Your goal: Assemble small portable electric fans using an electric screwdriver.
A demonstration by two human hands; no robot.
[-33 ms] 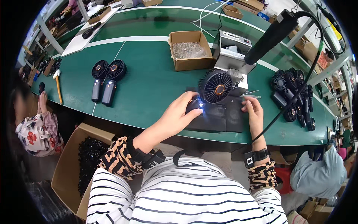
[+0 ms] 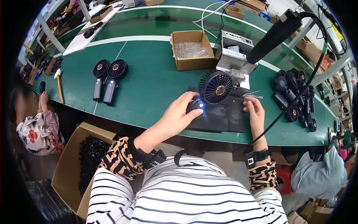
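My left hand (image 2: 181,110) is wrapped round the dark handle of a handheld fan (image 2: 217,87). A bluish-white light glows on the handle by my thumb, and the round grille with its orange-ringed hub points up. The fan head is just in front of a metal bench machine (image 2: 238,76). My right hand (image 2: 255,110) rests at the right edge of a black mat (image 2: 235,117), fingers loosely curved and apart, with nothing seen in them. Thin metal tweezers (image 2: 255,96) lie right beside its fingertips.
Two fans (image 2: 110,84) lie on the left of the green table, with a hammer (image 2: 59,86) farther left. A carton of small metal parts (image 2: 191,63) stands behind. More fans (image 2: 292,89) are piled at right. A black-handled tool (image 2: 274,35) and its cable hang overhead. Co-workers sit on both sides.
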